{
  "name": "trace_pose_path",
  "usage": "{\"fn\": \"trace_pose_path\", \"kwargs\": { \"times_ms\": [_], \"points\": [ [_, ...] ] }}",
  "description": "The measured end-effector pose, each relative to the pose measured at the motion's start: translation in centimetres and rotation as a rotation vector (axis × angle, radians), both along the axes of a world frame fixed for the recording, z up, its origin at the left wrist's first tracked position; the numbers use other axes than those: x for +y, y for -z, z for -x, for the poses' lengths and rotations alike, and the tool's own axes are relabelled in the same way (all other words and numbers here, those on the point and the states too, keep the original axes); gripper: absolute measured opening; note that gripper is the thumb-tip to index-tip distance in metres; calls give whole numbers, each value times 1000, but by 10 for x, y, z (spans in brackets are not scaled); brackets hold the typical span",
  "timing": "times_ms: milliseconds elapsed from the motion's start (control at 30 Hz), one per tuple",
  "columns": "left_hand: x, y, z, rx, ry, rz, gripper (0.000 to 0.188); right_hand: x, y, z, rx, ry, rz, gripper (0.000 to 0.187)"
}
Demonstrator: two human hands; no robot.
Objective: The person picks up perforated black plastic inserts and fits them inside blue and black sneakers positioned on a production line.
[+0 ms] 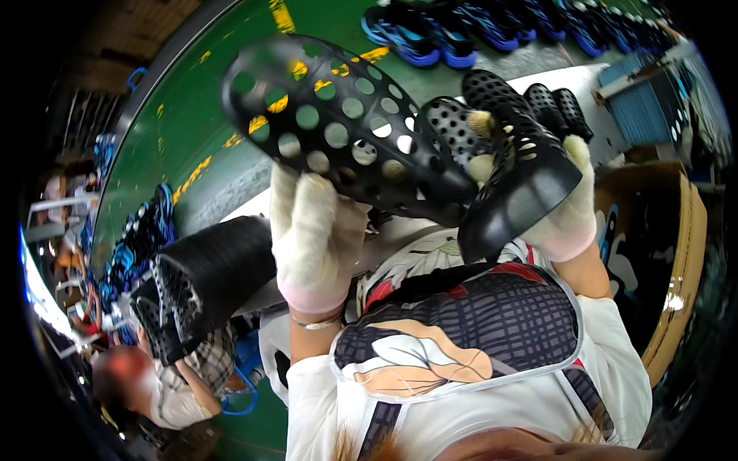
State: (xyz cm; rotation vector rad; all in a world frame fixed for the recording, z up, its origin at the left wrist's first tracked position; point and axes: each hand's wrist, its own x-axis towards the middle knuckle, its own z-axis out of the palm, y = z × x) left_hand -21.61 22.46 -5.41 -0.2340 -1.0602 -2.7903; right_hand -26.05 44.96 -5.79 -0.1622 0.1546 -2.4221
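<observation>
The left hand, in a pale glove, grips a black perforated clog from below, raised above the white surface. The right hand, gloved too, clasps a second black clog, tilted, touching the first. More black clogs lie on the surface. Blue shoes line the green floor. A cardboard box stands at the right.

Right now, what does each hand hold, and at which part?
The left hand grips a black perforated plastic tray at its lower edge. The right hand holds a smaller black perforated piece by its side.
</observation>
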Motion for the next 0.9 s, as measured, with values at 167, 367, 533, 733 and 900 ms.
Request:
{"fn": "trace_pose_path", "kwargs": {
  "times_ms": [167,367,533,733,900],
  "points": [
    [-34,9,-10,-152,-49,-441,42,11,-3,13,203,163,-320,78],
    [-39,18,-17,-220,-24,-430,50,-20,-9,10,395,288,-747,60],
    [-29,-7,-2,-160,11,-251,60,-20,-4,-8,456,394,-743,62],
    [-16,-24,-3,-165,37,-12,70,-24,-24,-18,422,507,-992,80],
    [-21,-6,-11,-135,174,222,65,-40,-39,-21,632,691,-1031,106]
  ]
}}
